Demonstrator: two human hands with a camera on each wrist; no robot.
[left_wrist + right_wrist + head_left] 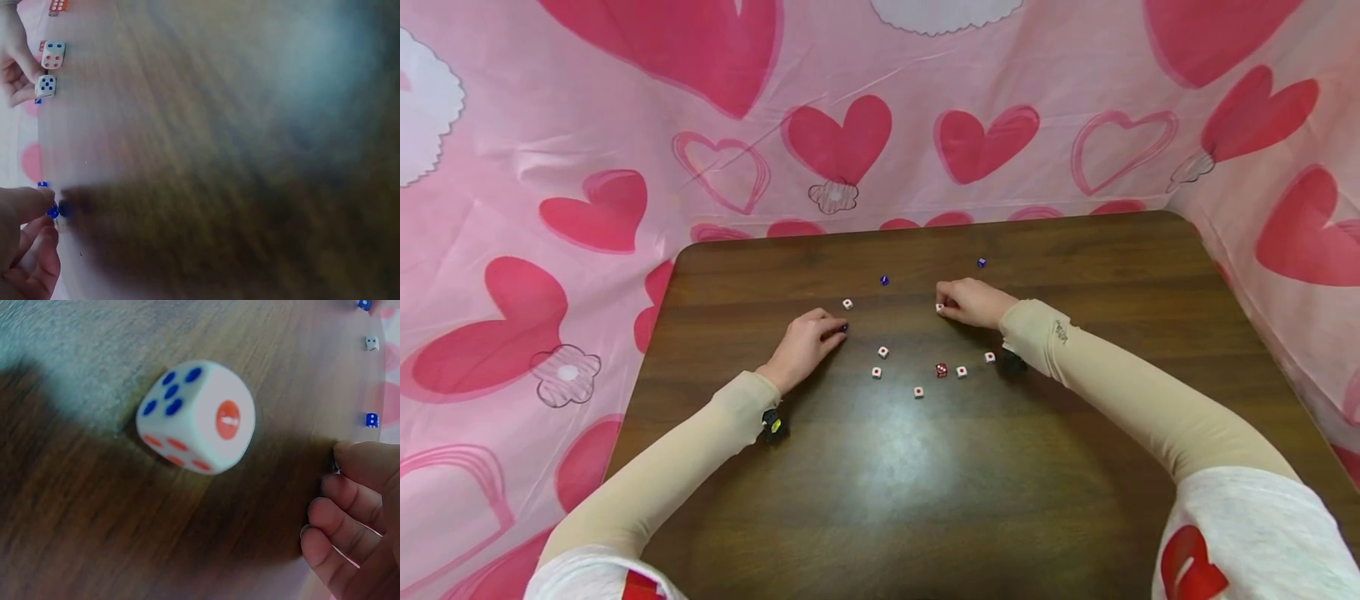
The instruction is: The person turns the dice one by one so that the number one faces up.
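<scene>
At the left of the head view, my left hand (805, 347) pinches a small blue die (844, 327) between thumb and fingertips. The same blue die (52, 211) shows between the fingers in the left wrist view, just over the tabletop or touching it; I cannot tell which. Farther right, my right hand (976, 302) holds a white die (939, 308) at its fingertips. In the right wrist view the thumb and fingers hide most of that die. A white die (847, 304) lies just beyond the left hand, and a blue die (981, 262) lies beyond the right.
Another blue die (884, 280) lies between the hands, towards the back. Nearer to me are a red die (942, 370) and several white dice, among them one (918, 392) closest to me. The brown table (880, 508) meets heart-patterned cloth (985, 75) at its back and sides.
</scene>
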